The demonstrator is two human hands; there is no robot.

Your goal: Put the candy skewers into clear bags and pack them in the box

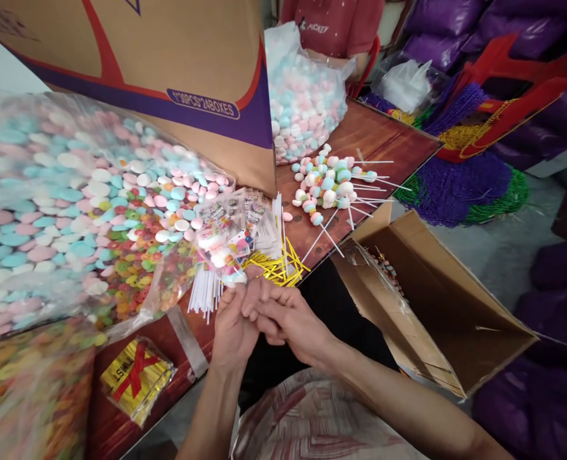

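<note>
My left hand (235, 327) and my right hand (287, 314) meet at the table's front edge, fingers closed together. Between them they grip the lower end of a bagged candy skewer (218, 249), whose white and pink pieces point up and away from me. What the fingertips pinch is hidden. Just beyond my hands lie gold twist ties (276, 265), white sticks (205, 292) and printed clear bags (259, 220). A pile of unbagged candy skewers (328, 182) rests farther right, sticks pointing right.
Left are a large open bag of pastel candies (38, 211), gummy rings (130, 275) and a twist-tie pack (137, 377). A tall carton (168, 51) stands behind. An open cardboard box (436, 306) sits right, below the table. Across, a person in a red shirt (335, 25) is beside another candy bag (302, 102).
</note>
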